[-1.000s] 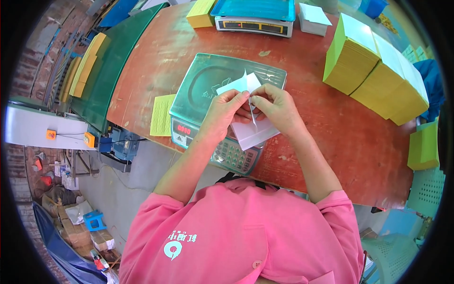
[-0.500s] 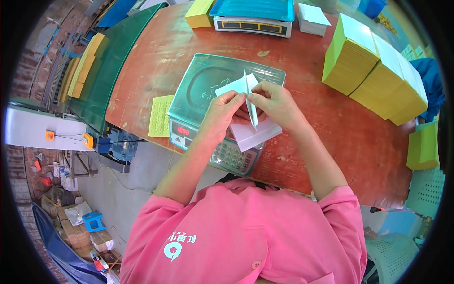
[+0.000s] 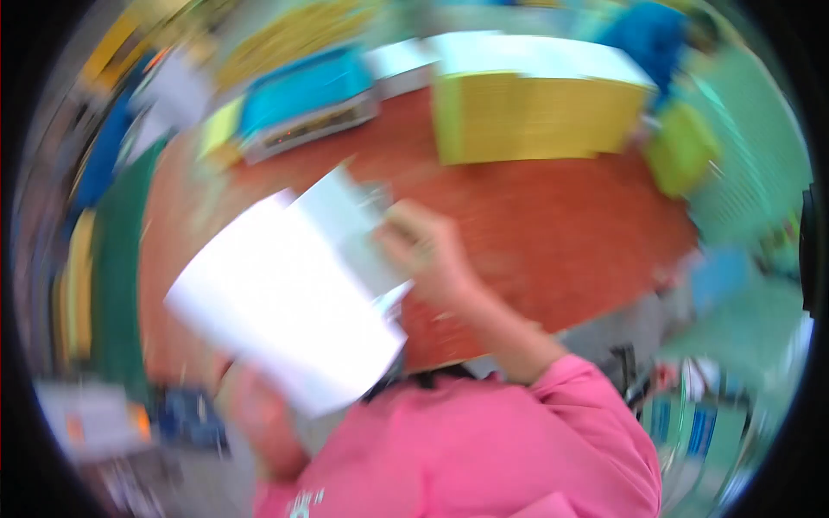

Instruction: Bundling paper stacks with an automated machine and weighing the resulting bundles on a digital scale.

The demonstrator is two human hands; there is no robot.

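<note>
A large white sheet or thin stack of white paper (image 3: 285, 293) is held up in front of me, tilted. My left hand (image 3: 259, 410) grips it at its lower left edge; most of the fingers are smeared or hidden by the paper. My right hand (image 3: 423, 246) is to the right of the paper, its fingers curled but too blurred to show whether they hold anything. Between this hand and the white paper lies a flat pale grey-green surface (image 3: 350, 229). Whether it is the scale or another sheet, I cannot tell.
On the red table (image 3: 553, 224) stand a blue-topped scale (image 3: 306, 95) at the back left, a white paper stack (image 3: 401, 69) beside it and a long row of yellow-sided stacks (image 3: 544, 112). A yellow-green stack (image 3: 682, 147) sits at the right, a green board (image 3: 121, 268) at the left.
My hands have parted. My left hand has moved left and nearer with white paper, which now shows its broad face. The view has swung right, and everything is blurred.
</note>
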